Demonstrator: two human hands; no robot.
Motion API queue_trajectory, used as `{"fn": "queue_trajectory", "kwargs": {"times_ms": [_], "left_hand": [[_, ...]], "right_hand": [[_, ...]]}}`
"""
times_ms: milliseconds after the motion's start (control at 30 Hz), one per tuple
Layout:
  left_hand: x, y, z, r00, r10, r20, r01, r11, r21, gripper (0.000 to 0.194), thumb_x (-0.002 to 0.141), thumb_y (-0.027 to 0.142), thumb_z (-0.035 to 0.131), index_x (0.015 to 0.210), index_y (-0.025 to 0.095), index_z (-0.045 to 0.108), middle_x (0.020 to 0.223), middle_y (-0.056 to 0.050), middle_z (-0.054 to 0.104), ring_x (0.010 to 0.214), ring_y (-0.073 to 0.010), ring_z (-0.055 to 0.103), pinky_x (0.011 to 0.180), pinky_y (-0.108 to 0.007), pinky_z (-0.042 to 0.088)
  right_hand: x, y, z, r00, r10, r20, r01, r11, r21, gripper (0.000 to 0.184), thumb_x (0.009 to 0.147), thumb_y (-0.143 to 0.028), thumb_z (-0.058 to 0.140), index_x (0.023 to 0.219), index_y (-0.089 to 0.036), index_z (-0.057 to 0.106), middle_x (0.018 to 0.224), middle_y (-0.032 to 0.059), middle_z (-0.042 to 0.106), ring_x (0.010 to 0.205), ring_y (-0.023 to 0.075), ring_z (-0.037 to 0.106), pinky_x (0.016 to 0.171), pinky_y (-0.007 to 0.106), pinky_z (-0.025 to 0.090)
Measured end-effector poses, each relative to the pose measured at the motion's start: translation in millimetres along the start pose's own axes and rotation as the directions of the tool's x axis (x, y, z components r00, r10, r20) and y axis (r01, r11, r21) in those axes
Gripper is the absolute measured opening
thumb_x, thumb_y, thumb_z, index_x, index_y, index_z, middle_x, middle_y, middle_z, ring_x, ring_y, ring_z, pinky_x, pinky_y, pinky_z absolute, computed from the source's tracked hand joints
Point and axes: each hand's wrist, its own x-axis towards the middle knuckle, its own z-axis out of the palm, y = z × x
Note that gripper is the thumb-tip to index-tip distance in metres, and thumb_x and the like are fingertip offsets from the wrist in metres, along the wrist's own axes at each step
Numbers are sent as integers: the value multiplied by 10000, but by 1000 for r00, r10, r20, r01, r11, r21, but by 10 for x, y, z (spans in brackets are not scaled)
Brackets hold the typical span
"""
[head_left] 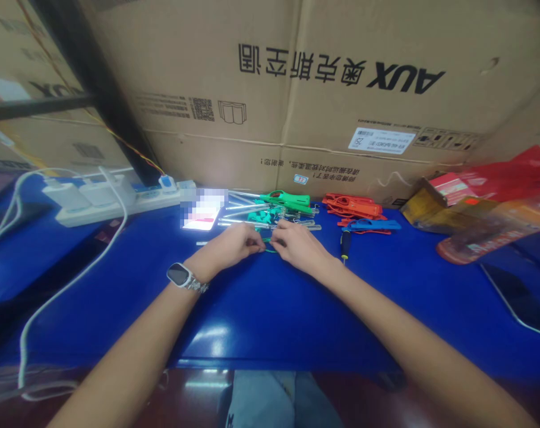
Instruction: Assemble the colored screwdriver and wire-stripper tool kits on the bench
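Observation:
Both hands meet over the blue table, fingers pinched around a thin green plastic piece (270,245). My left hand (236,245), with a watch on the wrist, grips its left side. My right hand (299,245) closes on the right side, and the fingers hide much of the piece. Just beyond them lies a pile of thin metal tubes (245,209) and small teal parts (270,211). Green lighter-like casings (287,200) rest on top of the pile. To the right are orange-red casings (354,206), a blue casing (374,225) and a screwdriver (345,244) with a black and yellow handle.
A lit phone screen (205,217) lies left of the pile. Farther left is a white power strip (131,205) with plugs and a trailing cable (73,291). An orange-labelled bottle (496,235) and an open carton (443,205) sit at right. Large cardboard boxes (323,119) wall off the back.

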Motion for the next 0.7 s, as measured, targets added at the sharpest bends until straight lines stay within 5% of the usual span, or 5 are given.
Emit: {"fn": "queue_trajectory", "kwargs": {"times_ms": [233,400,600,700], "left_hand": [[7,-11,11,999,50,-2,-50,997,66,111,843,188,644,832,168,753,751,-33,644,672,-149,561,628,-259,411],[-11,111,45,991,89,-100,-65,973,221,271,840,299,699,1082,177,709,871,-57,606,865,-223,562,744,-320,456],[-1,161,106,992,122,-33,-103,927,360,292,940,363,586,1097,157,722,904,-87,593,867,-226,547,779,-336,457],[15,91,121,992,127,-17,-113,931,348,297,943,353,585,1111,154,726,889,-87,602,864,-224,557,787,-333,460]], "right_hand": [[-169,29,33,1000,-20,3,20,1000,-13,271,996,-253,488,1050,-170,740,1029,82,564,777,151,579,737,306,464],[-283,99,56,999,-34,-10,35,995,97,314,1006,-300,461,1181,-190,697,1081,89,523,886,184,586,850,361,493],[-352,169,9,1000,-19,3,17,965,260,465,958,-165,439,1413,-222,518,1184,100,477,944,179,569,899,375,498],[-382,224,-34,998,28,-61,-18,988,154,445,964,-207,452,1400,-226,541,1181,106,490,993,208,545,911,403,480]]}}
